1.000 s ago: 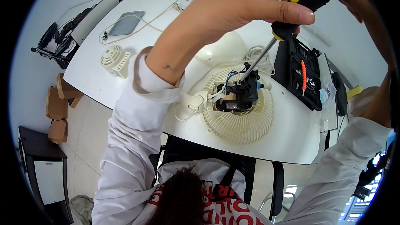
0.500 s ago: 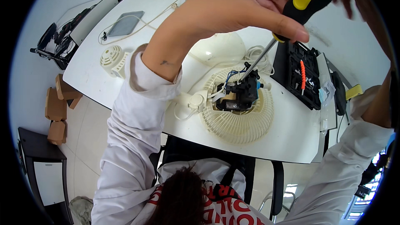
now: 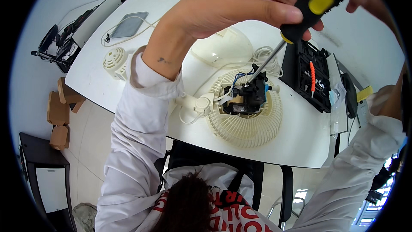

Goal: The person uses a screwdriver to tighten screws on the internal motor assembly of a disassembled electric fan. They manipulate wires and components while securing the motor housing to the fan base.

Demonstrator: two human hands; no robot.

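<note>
My left hand (image 3: 253, 4) is closed around the lower handle of a black and yellow screwdriver (image 3: 310, 12), its thumb along the side. The steel shaft slants down into the black motor housing (image 3: 253, 96) of a disassembled fan; the tip is lost among the parts. Blue wires loop beside it. That housing sits over the cream fan grille (image 3: 244, 133), with a cream neck joint (image 3: 202, 104) attached at its left. Beside the screwdriver's upper handle is my right hand (image 3: 371, 2), dark and partly cut off by the picture's rim, so its grip is unclear.
A cream dome-shaped part (image 3: 223, 49) and coiled cable (image 3: 268, 58) lie behind the grille. An open black tool case (image 3: 315, 79) holds an orange piece (image 3: 312, 76). At left are a vented cream cover (image 3: 115, 62) and a grey tablet-like slab (image 3: 129, 25). Cardboard boxes (image 3: 58, 107) stand on the floor.
My left hand has shifted up and left, its thumb sliding along the handle. The screwdriver handle has moved slightly right and down. My right hand's fingers have changed position beside the handle's upper part.
</note>
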